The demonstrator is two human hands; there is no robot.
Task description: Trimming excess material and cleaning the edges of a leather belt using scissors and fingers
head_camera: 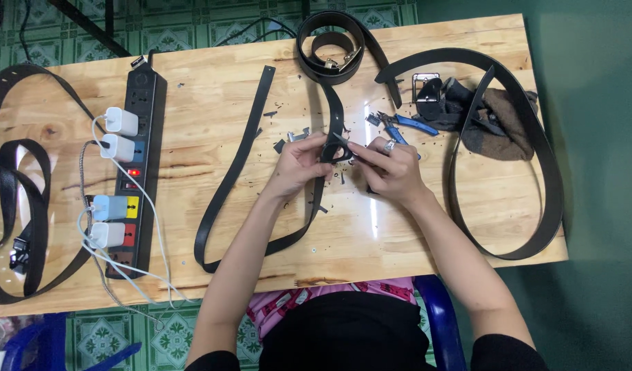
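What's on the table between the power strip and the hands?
In the head view, a long black belt strap lies on the wooden table between the power strip and the left hand.

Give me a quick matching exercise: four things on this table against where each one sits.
Things:
1. power strip
2. coiled belt
3. blue-handled pliers
4. belt end

Places:
A. pinched between both hands
B. back edge of the table, centre
C. left part, chargers plugged in
D. just behind the right hand

Pairs: 1-C, 2-B, 3-D, 4-A
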